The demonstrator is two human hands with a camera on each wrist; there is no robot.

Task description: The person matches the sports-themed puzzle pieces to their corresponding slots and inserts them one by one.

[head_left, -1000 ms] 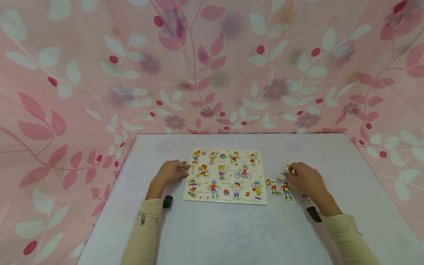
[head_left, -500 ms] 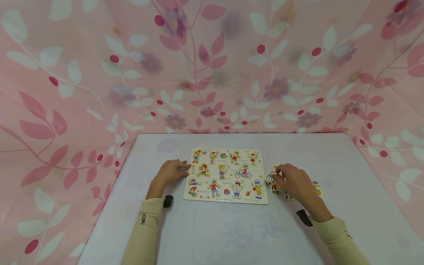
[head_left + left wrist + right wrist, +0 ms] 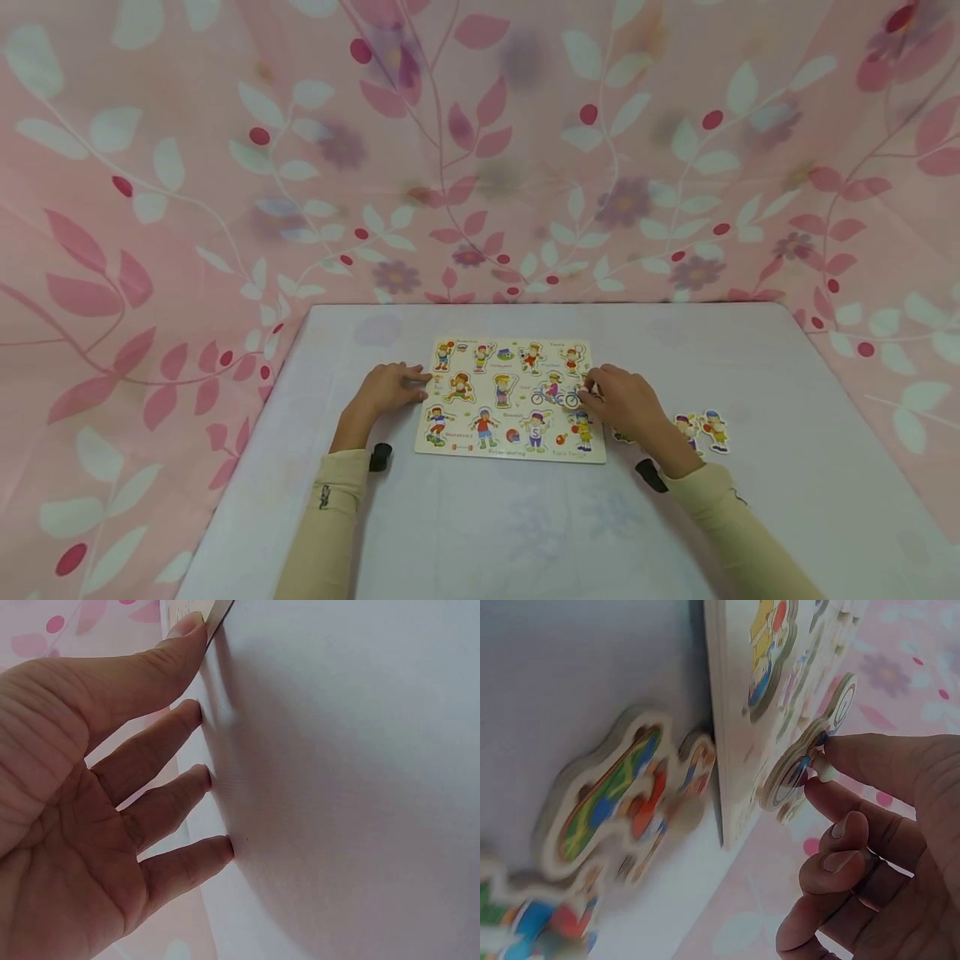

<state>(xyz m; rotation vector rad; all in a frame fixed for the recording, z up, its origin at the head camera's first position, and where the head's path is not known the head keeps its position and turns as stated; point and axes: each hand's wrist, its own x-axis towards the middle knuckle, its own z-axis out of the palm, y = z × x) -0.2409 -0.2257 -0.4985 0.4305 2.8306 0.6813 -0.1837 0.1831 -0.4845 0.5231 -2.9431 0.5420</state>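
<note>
A flat wooden puzzle board [image 3: 483,398] with printed sports figures lies on the white-covered table. My left hand [image 3: 390,387] is at its left edge. In the left wrist view the thumb [image 3: 180,645] rests on the board's edge, and the other fingers extend down to the cloth. Between thumb and index finger, my right hand [image 3: 626,406] pinches a bicycle puzzle piece [image 3: 787,784] by the knob area. This piece is tilted over the board's right side, close to the printed cyclist [image 3: 551,390]. The remaining fingers of that hand are curled.
Right of the board lie loose puzzle pieces, among them a skateboarder piece [image 3: 604,799] against its edge and a yellow-clothed figure piece [image 3: 715,432]. The right forearm partly covers them. A pink floral curtain [image 3: 480,167] hangs behind the table.
My right hand has carried the bicycle piece leftward, from above the loose pieces to over the board's right side. The left hand has stayed at the board's left edge.
</note>
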